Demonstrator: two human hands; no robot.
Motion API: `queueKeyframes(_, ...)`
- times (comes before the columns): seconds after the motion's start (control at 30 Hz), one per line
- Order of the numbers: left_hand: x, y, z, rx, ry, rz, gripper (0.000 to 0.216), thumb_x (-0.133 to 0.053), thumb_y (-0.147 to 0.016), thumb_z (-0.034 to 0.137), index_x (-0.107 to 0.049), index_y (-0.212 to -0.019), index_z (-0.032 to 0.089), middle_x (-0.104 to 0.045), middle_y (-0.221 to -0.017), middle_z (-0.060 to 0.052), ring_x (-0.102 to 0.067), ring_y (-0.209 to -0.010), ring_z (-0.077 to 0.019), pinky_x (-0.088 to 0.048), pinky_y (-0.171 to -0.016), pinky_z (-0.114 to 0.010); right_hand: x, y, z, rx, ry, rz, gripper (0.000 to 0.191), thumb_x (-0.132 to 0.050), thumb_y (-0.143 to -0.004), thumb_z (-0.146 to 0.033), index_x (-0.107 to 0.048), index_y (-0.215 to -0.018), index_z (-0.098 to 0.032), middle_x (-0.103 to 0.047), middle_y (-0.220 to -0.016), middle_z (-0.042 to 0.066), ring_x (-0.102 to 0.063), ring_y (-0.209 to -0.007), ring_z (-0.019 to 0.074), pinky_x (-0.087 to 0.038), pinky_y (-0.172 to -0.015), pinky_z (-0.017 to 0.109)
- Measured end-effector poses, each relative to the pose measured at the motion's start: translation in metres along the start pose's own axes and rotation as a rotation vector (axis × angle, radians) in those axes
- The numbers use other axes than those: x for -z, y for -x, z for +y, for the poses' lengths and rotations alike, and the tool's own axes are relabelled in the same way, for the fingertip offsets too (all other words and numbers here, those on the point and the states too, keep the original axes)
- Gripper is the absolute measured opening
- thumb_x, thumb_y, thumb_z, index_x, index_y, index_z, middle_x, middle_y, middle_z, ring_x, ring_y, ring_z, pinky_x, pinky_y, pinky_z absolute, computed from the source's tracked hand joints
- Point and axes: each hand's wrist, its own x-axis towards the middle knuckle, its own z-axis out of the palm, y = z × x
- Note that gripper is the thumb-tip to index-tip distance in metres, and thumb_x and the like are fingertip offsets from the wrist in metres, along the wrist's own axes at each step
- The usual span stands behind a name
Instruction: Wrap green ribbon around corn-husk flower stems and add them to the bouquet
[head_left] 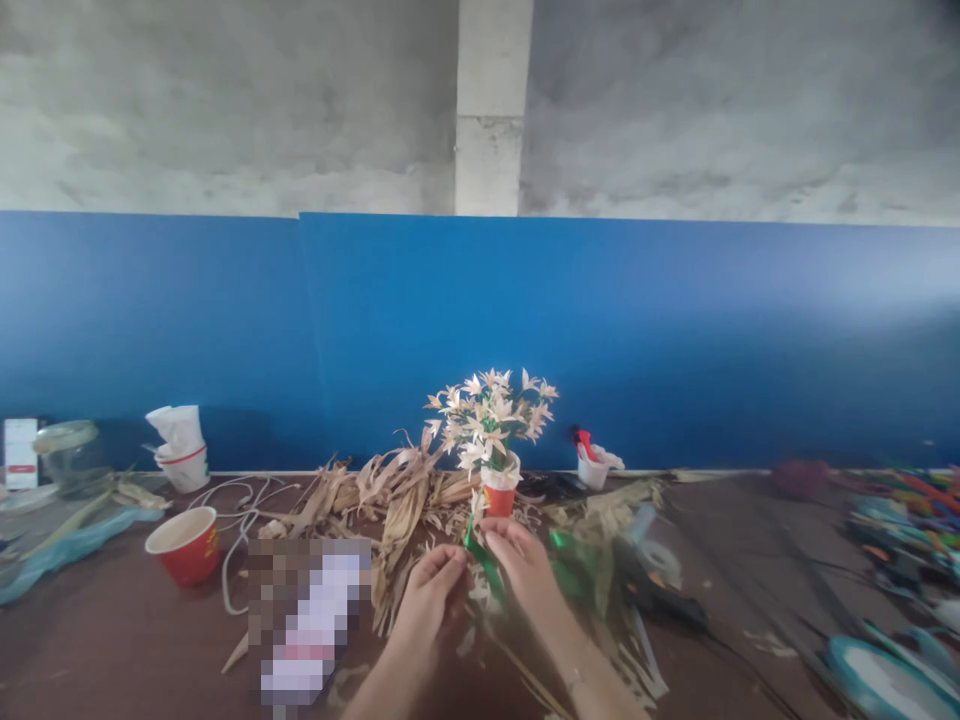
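A single pale flower [478, 503], like those in the pot, stands just above my fingertips on a thin green stem. My left hand [437, 588] pinches low on this stem; its lower end is hidden by the fingers. A shiny strip of green tape [486, 566] runs from the stem down toward my right hand [521, 562], whose thumb and forefinger are closed on it near the flower. Right behind my hands a red paper cup [499, 498] holds a bunch of pale star-shaped flowers [495, 415] with green stems.
Dry corn husks [401, 495] are heaped left of the flowers. An empty red paper bowl [184, 545] and a white cable [238, 520] lie farther left. To the right are a dark glue-gun-like tool [664, 600], a tape roll [663, 562] and a white cup [592, 468]. A blue partition [375, 330] stands behind.
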Motion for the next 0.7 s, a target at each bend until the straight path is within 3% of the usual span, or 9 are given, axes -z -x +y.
queueKeyframes(0.13, 0.001, 0.001, 0.003, 0.054, 0.039, -0.04, 0.033, -0.071, -0.061, 0.043, -0.052, -0.065, 0.015, -0.051, -0.051, 0.006, -0.024, -0.033, 0.0007, -0.01, -0.033, -0.014, 0.001, 0.0, 0.002, -0.086, -0.108, -0.166, 0.02, -0.06, -0.07, -0.03, -0.066, -0.083, -0.016, -0.068, -0.076, 0.003, -0.06, -0.073, 0.0171, -0.045, -0.069, 0.027)
queueKeyframes(0.27, 0.001, 0.0, 0.003, 0.002, -0.007, -0.001, 0.035, -0.071, -0.059, 0.044, -0.053, -0.064, 0.014, -0.051, -0.049, 0.006, -0.023, -0.032, 0.0016, -0.009, -0.032, -0.014, 0.001, 0.001, 0.002, -0.116, -0.045, -0.157, 0.013, -0.062, -0.067, -0.027, -0.065, -0.071, -0.015, -0.062, -0.059, -0.002, -0.054, -0.057, 0.0123, -0.04, -0.054, 0.021)
queueKeyframes(0.37, 0.0, 0.001, 0.005, -0.059, -0.055, 0.05, 0.038, -0.07, -0.059, 0.046, -0.057, -0.078, 0.016, -0.05, -0.047, 0.007, -0.024, -0.03, 0.0004, -0.011, -0.032, -0.014, 0.004, 0.001, 0.001, -0.109, 0.01, -0.168, 0.018, -0.06, -0.07, -0.032, -0.064, -0.065, -0.015, -0.057, -0.051, -0.004, -0.05, -0.05, 0.0102, -0.035, -0.049, 0.02)
queueKeyframes(0.53, 0.002, 0.003, 0.015, -0.095, -0.111, 0.091, 0.038, -0.07, -0.059, 0.044, -0.058, -0.08, 0.015, -0.05, -0.047, 0.007, -0.027, -0.031, -0.0002, -0.013, -0.032, -0.014, 0.011, 0.0, 0.003, -0.05, 0.104, -0.204, 0.025, -0.051, -0.075, -0.037, -0.069, -0.076, -0.019, -0.065, -0.062, -0.001, -0.056, -0.053, 0.0138, -0.04, -0.051, 0.023)
queueKeyframes(0.63, 0.006, 0.0, 0.018, -0.117, -0.153, 0.103, 0.037, -0.069, -0.059, 0.045, -0.059, -0.077, 0.015, -0.054, -0.049, 0.006, -0.031, -0.031, -0.0018, -0.016, -0.032, -0.015, 0.015, 0.002, 0.011, -0.006, 0.227, -0.245, 0.012, -0.061, -0.061, -0.024, -0.071, -0.067, -0.02, -0.065, -0.061, -0.001, -0.056, -0.053, 0.0139, -0.04, -0.052, 0.023)
queueKeyframes(0.7, 0.01, -0.003, 0.018, -0.149, -0.213, 0.096, 0.035, -0.068, -0.06, 0.044, -0.06, -0.076, 0.015, -0.055, -0.049, 0.004, -0.036, -0.032, -0.0041, -0.021, -0.032, -0.016, 0.017, 0.006, 0.018, 0.058, 0.325, -0.18, 0.008, -0.063, -0.051, -0.015, -0.068, -0.052, -0.021, -0.063, -0.057, -0.003, -0.056, -0.055, 0.0137, -0.04, -0.054, 0.022)
